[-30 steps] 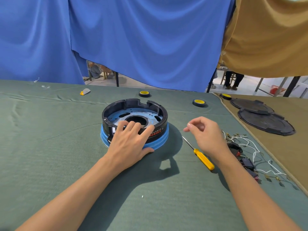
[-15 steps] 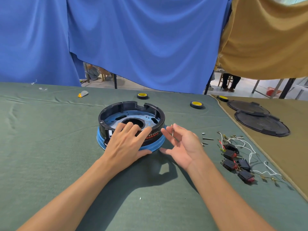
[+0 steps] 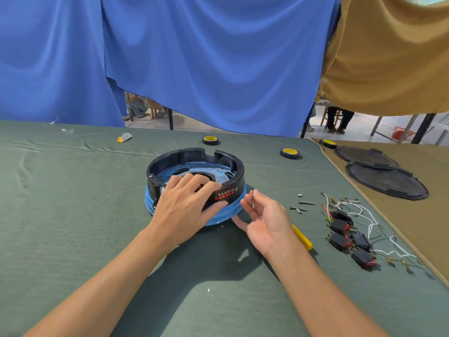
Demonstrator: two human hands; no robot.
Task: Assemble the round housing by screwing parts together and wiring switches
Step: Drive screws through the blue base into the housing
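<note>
Left hand (image 3: 187, 205) lay flat, fingers straight, on the round housing (image 3: 184, 154) rim. Right hand (image 3: 264, 220), palm up just beside it, pinched a slim screw (image 3: 253, 200) upright.

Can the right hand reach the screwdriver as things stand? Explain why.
Probably yes: the screwdriver lies right by the right hand, with nothing on top of it. But that hand holds a screw, so gripping may be awkward.
</note>
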